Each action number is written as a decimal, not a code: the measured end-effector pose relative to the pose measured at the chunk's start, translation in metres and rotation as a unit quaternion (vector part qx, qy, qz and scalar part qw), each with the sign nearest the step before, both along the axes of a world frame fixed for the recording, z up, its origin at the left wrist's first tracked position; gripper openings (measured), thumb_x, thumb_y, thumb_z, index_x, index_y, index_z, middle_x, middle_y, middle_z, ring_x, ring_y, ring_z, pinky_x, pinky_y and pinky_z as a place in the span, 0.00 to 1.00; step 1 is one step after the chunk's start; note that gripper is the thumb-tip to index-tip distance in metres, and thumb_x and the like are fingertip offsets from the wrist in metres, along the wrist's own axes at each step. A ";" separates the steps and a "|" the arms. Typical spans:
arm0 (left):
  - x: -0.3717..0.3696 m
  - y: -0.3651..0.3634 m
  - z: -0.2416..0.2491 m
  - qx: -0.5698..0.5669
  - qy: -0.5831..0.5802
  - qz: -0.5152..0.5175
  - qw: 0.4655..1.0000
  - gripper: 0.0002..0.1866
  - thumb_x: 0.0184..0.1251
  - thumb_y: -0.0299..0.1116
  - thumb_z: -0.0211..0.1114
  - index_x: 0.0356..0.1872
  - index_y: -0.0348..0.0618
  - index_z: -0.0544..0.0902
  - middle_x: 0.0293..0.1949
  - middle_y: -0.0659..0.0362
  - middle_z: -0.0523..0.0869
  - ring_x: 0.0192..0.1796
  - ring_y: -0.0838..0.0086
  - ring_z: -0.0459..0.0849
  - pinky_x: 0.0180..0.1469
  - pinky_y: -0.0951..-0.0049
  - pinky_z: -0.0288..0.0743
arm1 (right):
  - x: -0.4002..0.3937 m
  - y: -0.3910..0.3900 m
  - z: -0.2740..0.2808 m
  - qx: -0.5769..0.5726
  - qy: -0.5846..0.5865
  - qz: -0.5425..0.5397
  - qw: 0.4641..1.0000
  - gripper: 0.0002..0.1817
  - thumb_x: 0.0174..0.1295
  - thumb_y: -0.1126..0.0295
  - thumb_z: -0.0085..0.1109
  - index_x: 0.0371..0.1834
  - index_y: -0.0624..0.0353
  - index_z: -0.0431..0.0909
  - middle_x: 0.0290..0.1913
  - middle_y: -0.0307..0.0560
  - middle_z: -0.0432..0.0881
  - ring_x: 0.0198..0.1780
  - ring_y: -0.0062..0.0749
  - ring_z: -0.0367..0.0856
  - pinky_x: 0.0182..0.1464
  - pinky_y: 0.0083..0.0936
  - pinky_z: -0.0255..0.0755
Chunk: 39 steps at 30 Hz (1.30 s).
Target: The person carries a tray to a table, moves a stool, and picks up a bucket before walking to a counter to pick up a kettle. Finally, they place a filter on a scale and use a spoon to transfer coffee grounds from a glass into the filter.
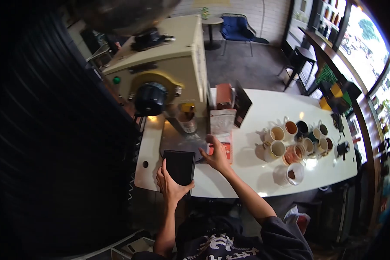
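Observation:
My left hand [172,184] grips the near part of a flat black rectangular object [180,167], thumb on one side and fingers on the other, at the table's front edge. To its right, my right hand [216,155] is raised with thumb and fingers apart and nothing between them. Just beyond that hand lie a silver-grey bag [222,121] and a red-and-white packet [226,148]. A clear container [187,122] with brown contents stands under the large cream machine [160,65], behind the black object.
Several cups [277,148] and a clear cup with brown contents [295,173] stand on the right of the white table [247,182]. A dark upright panel [242,104] stands behind the bags. A blue chair [237,28] is beyond the table.

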<state>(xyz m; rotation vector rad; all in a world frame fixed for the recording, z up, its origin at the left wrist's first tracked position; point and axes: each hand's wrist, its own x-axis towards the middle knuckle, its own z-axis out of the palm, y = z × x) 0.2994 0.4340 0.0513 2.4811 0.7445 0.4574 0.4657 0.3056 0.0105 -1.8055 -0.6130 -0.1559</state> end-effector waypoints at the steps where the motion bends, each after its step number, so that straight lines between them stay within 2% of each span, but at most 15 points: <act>1: -0.001 0.011 -0.003 0.006 0.001 0.013 1.000 0.64 0.27 0.42 0.82 0.72 0.50 0.53 0.61 0.45 0.66 0.65 0.48 0.65 0.66 0.50 0.60 | 0.010 0.016 -0.008 -0.025 0.026 0.010 0.999 0.39 0.50 0.64 0.73 0.62 0.68 0.63 0.56 0.64 0.74 0.57 0.54 0.75 0.58 0.39 0.71; 5: 0.009 0.044 -0.007 -0.029 -0.028 0.018 0.999 0.66 0.26 0.46 0.83 0.74 0.55 0.52 0.61 0.46 0.64 0.65 0.47 0.64 0.65 0.44 0.58 | 0.038 0.065 -0.007 -0.014 -0.011 -0.036 0.999 0.50 0.45 0.61 0.77 0.66 0.72 0.56 0.63 0.69 0.67 0.65 0.59 0.68 0.66 0.40 0.65; 10: 0.038 0.063 -0.012 -0.010 0.008 0.003 1.000 0.66 0.26 0.45 0.83 0.74 0.55 0.51 0.61 0.43 0.63 0.64 0.44 0.64 0.65 0.43 0.58 | 0.063 0.095 -0.008 0.029 0.000 -0.048 0.998 0.51 0.42 0.62 0.79 0.66 0.67 0.55 0.58 0.67 0.72 0.62 0.57 0.72 0.63 0.40 0.67; 13: 0.054 0.070 -0.017 -0.013 0.009 -0.015 1.000 0.66 0.26 0.45 0.83 0.74 0.55 0.51 0.61 0.40 0.63 0.64 0.43 0.63 0.65 0.42 0.57 | 0.072 0.105 -0.003 0.014 0.077 -0.083 0.993 0.44 0.40 0.64 0.79 0.59 0.63 0.61 0.52 0.59 0.78 0.55 0.47 0.79 0.58 0.36 0.72; 16: 0.065 0.068 -0.017 -0.019 0.010 -0.035 0.999 0.66 0.25 0.45 0.83 0.73 0.54 0.51 0.62 0.38 0.63 0.65 0.43 0.63 0.66 0.43 0.57 | 0.077 0.104 -0.003 0.022 0.062 -0.067 0.996 0.40 0.39 0.66 0.78 0.56 0.63 0.65 0.49 0.57 0.80 0.53 0.45 0.80 0.57 0.36 0.72; 17: 0.068 0.068 -0.018 -0.017 0.021 -0.041 0.999 0.66 0.25 0.46 0.84 0.73 0.53 0.52 0.62 0.38 0.63 0.65 0.42 0.63 0.66 0.43 0.56 | 0.076 0.102 -0.001 0.021 0.062 -0.068 0.996 0.40 0.39 0.66 0.78 0.56 0.63 0.65 0.49 0.57 0.80 0.53 0.45 0.80 0.57 0.36 0.72; 19: 0.075 0.066 -0.021 -0.026 0.011 -0.053 0.998 0.65 0.24 0.46 0.84 0.71 0.52 0.54 0.62 0.37 0.64 0.65 0.42 0.62 0.66 0.42 0.55 | 0.074 0.096 0.005 0.019 0.068 -0.064 0.995 0.41 0.38 0.70 0.76 0.58 0.64 0.65 0.51 0.63 0.79 0.54 0.55 0.80 0.57 0.39 0.73; 23: 0.082 0.064 -0.026 -0.018 0.025 -0.065 0.997 0.64 0.24 0.46 0.84 0.70 0.50 0.55 0.62 0.37 0.63 0.65 0.42 0.62 0.66 0.42 0.56 | 0.073 0.085 0.019 0.017 0.071 -0.065 0.995 0.42 0.38 0.69 0.77 0.59 0.64 0.65 0.52 0.62 0.79 0.55 0.54 0.79 0.58 0.39 0.72; 26: 0.087 0.059 -0.023 -0.012 0.046 -0.064 0.997 0.62 0.25 0.46 0.83 0.69 0.50 0.56 0.61 0.37 0.64 0.65 0.42 0.63 0.66 0.42 0.56 | 0.074 0.081 0.027 -0.021 0.044 -0.073 0.996 0.43 0.38 0.69 0.77 0.61 0.65 0.64 0.52 0.62 0.79 0.56 0.53 0.79 0.59 0.38 0.72; 28: 0.091 0.056 -0.019 -0.002 0.049 -0.060 0.997 0.61 0.25 0.47 0.83 0.68 0.50 0.58 0.61 0.38 0.64 0.65 0.42 0.63 0.65 0.42 0.56 | 0.071 0.081 0.035 0.013 -0.006 -0.077 0.997 0.37 0.38 0.66 0.77 0.52 0.62 0.68 0.44 0.54 0.81 0.47 0.42 0.81 0.53 0.34 0.73; 30: 0.097 0.052 -0.020 0.008 0.047 -0.054 0.997 0.60 0.25 0.47 0.83 0.68 0.49 0.59 0.61 0.38 0.64 0.64 0.43 0.63 0.65 0.43 0.57 | 0.068 0.079 0.046 0.012 -0.001 -0.070 0.997 0.36 0.38 0.66 0.77 0.51 0.63 0.69 0.42 0.54 0.80 0.46 0.42 0.81 0.52 0.34 0.74; 32: 0.103 0.048 -0.023 0.018 0.044 -0.048 0.998 0.60 0.25 0.48 0.82 0.67 0.49 0.60 0.61 0.38 0.65 0.64 0.44 0.64 0.64 0.43 0.57 | 0.067 0.077 0.050 -0.005 0.043 -0.035 0.998 0.45 0.38 0.69 0.78 0.62 0.65 0.64 0.50 0.60 0.81 0.55 0.50 0.80 0.59 0.36 0.73; 35: 0.116 0.047 -0.035 0.016 0.043 -0.029 0.999 0.62 0.24 0.49 0.83 0.68 0.51 0.58 0.62 0.41 0.63 0.66 0.44 0.63 0.64 0.42 0.57 | 0.066 0.079 0.044 0.008 0.051 -0.026 0.998 0.44 0.38 0.67 0.79 0.60 0.65 0.65 0.48 0.59 0.82 0.53 0.46 0.82 0.57 0.35 0.74; 38: 0.127 0.045 -0.040 0.049 0.016 -0.019 0.998 0.61 0.23 0.50 0.83 0.67 0.47 0.60 0.60 0.39 0.65 0.61 0.47 0.65 0.60 0.48 0.60 | 0.065 0.080 0.039 0.012 0.056 -0.028 0.998 0.43 0.38 0.65 0.80 0.58 0.66 0.67 0.47 0.59 0.82 0.52 0.45 0.83 0.55 0.35 0.75; 39: 0.132 0.044 -0.040 0.040 0.026 -0.007 0.999 0.61 0.23 0.51 0.84 0.67 0.46 0.60 0.60 0.40 0.65 0.61 0.47 0.66 0.60 0.48 0.60 | 0.066 0.081 0.038 0.025 0.034 -0.030 0.999 0.37 0.38 0.66 0.80 0.51 0.65 0.68 0.44 0.55 0.82 0.48 0.41 0.82 0.53 0.33 0.75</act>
